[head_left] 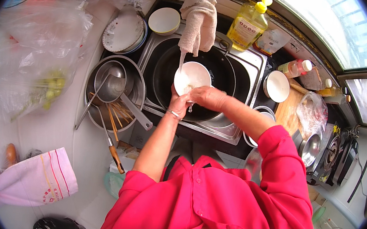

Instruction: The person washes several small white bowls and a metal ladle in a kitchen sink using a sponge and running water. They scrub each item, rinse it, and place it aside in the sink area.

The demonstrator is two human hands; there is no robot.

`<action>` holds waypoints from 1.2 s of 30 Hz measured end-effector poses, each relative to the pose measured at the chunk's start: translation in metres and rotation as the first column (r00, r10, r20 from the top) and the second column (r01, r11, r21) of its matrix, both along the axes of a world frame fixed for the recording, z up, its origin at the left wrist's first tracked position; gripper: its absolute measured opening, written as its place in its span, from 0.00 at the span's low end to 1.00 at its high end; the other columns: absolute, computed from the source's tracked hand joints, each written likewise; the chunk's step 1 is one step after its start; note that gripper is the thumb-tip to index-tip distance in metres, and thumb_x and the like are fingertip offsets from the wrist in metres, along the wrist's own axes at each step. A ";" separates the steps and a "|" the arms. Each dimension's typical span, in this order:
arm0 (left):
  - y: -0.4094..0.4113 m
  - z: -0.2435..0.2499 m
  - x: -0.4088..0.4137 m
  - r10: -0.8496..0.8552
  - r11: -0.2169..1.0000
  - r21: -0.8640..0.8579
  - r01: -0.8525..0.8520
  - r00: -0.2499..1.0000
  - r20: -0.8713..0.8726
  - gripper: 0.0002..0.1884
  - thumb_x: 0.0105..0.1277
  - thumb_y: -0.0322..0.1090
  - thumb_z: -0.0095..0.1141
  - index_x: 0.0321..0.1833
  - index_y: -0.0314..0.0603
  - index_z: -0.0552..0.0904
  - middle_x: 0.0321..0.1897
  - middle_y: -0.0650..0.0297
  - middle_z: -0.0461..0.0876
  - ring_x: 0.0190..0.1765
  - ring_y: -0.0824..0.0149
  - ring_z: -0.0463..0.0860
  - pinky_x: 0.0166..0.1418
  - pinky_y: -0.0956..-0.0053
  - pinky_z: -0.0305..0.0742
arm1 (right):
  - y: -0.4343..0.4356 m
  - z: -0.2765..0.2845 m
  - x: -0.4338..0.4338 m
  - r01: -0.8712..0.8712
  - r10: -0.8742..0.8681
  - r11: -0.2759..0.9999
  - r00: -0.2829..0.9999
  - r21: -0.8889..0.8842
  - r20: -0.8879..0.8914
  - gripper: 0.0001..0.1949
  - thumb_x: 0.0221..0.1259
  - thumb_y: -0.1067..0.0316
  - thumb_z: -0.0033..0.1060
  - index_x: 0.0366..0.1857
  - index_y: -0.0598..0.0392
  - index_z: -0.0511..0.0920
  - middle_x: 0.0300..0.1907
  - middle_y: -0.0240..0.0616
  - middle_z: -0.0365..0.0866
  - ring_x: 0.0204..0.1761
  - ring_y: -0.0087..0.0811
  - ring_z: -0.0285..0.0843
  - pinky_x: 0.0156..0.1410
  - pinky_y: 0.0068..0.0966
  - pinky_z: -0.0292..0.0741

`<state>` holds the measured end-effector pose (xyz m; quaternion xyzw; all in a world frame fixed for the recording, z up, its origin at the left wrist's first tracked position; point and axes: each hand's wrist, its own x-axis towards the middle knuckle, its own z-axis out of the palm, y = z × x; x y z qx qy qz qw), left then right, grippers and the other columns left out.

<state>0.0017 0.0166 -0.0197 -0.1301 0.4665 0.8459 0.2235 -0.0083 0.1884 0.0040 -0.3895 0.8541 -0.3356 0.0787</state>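
Observation:
A white bowl (196, 73) is tilted over a large dark wok (226, 70) that sits in the stainless steel sink (259, 63). My left hand (178, 106) grips the bowl from below on its left side. At the bowl's lower rim, the fingers of my right hand (207, 97) press against the inside; whether they hold a cloth or anything else is hidden. Water (182, 60) runs into the bowl from under a beige cloth (198, 25) draped over the faucet. Some of it drips off the rim below my hands.
Left of the sink, a steel pot (91, 113) holds a ladle, a saucepan and chopsticks. Stacked plates (123, 36) and a yellow-rimmed bowl (164, 20) stand behind. Yellow dish soap (248, 25) is at the back, with another bowl (277, 86) and a cutting board (288, 108) at right.

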 end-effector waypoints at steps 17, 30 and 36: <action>-0.014 -0.017 0.002 0.046 0.980 0.176 -0.088 0.972 0.231 0.31 0.55 0.25 0.51 0.66 0.42 0.69 0.54 0.57 0.79 0.52 0.59 0.81 0.54 0.60 0.81 | -0.018 0.012 0.003 0.016 -0.015 0.997 1.000 0.081 -0.014 0.05 0.52 0.68 0.57 0.31 0.55 0.79 0.42 0.39 0.82 0.47 0.45 0.78 0.58 0.38 0.74; -0.039 0.032 -0.004 -0.337 0.942 0.043 0.334 0.934 0.118 0.39 0.49 0.26 0.52 0.70 0.49 0.63 0.61 0.55 0.73 0.60 0.52 0.78 0.56 0.53 0.81 | 0.026 0.013 -0.009 -0.090 0.106 0.994 0.934 0.064 -0.341 0.04 0.49 0.69 0.57 0.29 0.50 0.80 0.41 0.32 0.83 0.47 0.37 0.81 0.58 0.33 0.74; -0.013 -0.005 0.006 -0.015 0.995 0.103 -0.004 0.984 0.180 0.35 0.55 0.29 0.59 0.69 0.51 0.64 0.56 0.59 0.78 0.55 0.57 0.81 0.55 0.55 0.82 | -0.016 0.008 0.007 0.050 -0.050 0.999 0.997 -0.010 0.067 0.08 0.53 0.69 0.58 0.36 0.49 0.83 0.42 0.36 0.83 0.51 0.40 0.79 0.57 0.33 0.75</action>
